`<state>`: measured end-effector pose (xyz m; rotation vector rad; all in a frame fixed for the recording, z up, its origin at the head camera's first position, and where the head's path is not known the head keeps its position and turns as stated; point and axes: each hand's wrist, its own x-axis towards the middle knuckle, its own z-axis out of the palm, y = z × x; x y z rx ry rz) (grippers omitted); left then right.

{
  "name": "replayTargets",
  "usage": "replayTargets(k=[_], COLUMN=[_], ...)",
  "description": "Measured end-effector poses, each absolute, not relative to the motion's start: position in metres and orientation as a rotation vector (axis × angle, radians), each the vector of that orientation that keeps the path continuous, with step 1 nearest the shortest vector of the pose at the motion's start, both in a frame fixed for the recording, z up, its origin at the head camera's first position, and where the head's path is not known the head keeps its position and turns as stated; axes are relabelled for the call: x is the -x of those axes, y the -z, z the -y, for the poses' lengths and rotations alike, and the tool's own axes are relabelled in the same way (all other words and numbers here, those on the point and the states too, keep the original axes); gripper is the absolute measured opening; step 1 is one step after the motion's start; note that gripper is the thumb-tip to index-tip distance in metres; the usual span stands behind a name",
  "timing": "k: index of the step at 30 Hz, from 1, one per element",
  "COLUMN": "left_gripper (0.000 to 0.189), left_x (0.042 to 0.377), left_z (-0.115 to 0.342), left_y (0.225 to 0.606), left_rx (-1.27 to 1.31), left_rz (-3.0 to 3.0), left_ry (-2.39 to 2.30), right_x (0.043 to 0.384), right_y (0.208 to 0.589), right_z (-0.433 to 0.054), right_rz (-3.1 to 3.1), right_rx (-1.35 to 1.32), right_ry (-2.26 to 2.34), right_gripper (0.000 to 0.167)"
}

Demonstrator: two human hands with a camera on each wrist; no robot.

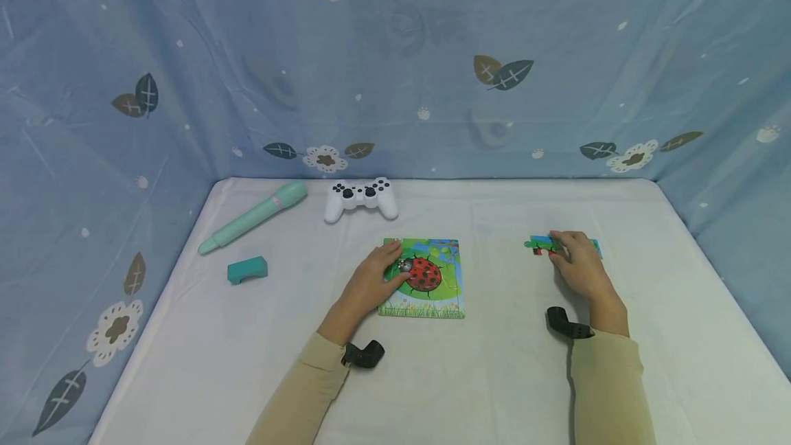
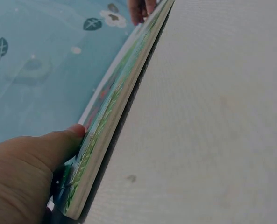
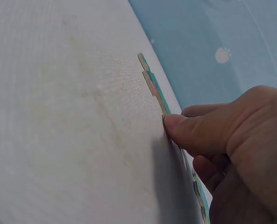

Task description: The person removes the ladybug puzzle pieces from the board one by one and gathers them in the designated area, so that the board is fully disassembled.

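Green-and-blue pieces (image 1: 542,242), light and stiff I'd judge, lie on the right of the table (image 1: 494,369) — best held by opposite edges, as my right hand (image 1: 583,266) pinches them — while my left hand (image 1: 369,283) rests, thumb spread, on the puzzle (image 1: 426,277).

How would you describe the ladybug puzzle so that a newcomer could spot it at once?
On the white table, look near the middle, where the left of the two hands rests. There lies a flat, square puzzle, mostly green and blue. A red ladybug with black spots sets it apart from the white game controller beyond it.
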<state>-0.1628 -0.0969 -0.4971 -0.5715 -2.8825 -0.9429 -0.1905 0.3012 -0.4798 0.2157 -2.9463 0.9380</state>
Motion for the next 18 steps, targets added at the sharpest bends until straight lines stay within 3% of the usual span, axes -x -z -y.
replayTargets(k=[18], left_gripper=[0.062], left_x=[0.164], left_z=[0.103], left_y=[0.498], left_rx=[0.596], left_rz=[2.778], left_ry=[1.003], right_x=[0.190], right_y=[0.468], right_z=[-0.274], right_rz=[2.897], right_rx=[-0.299], right_ry=[-1.247], right_gripper=[0.061])
